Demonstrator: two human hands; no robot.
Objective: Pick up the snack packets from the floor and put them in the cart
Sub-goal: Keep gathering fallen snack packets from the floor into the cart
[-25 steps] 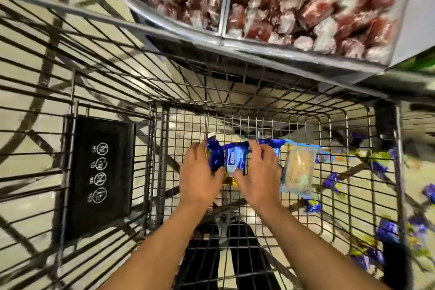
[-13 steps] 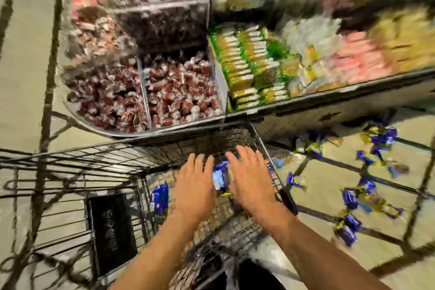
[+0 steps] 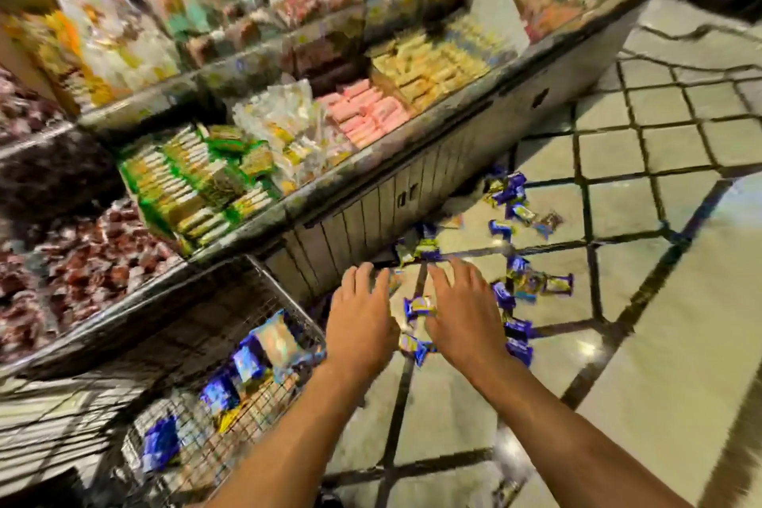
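Observation:
Several blue and yellow snack packets point(image 3: 520, 283) lie scattered on the tiled floor beside the shelf base. One packet point(image 3: 419, 306) shows between my hands. My left hand point(image 3: 361, 322) and my right hand point(image 3: 464, 313) are both held out above the floor, fingers spread, holding nothing. The wire cart point(image 3: 231, 301) stands at the lower left, with several blue packets point(image 3: 246, 363) and a larger clear packet point(image 3: 277, 336) lying in its basket. The view is blurred by motion.
A long display shelf point(image 3: 371, 186) packed with sweets and biscuit packs runs diagonally behind the cart and the spilled packets. Bins of red-wrapped candy point(image 3: 82, 268) sit at the left. Tiled floor point(image 3: 659, 301) with dark grid lines stretches right.
My hands let go of the packets over the cart basket, opened, and swung right, out past the cart's corner to above the packets on the floor. The view turned right with them.

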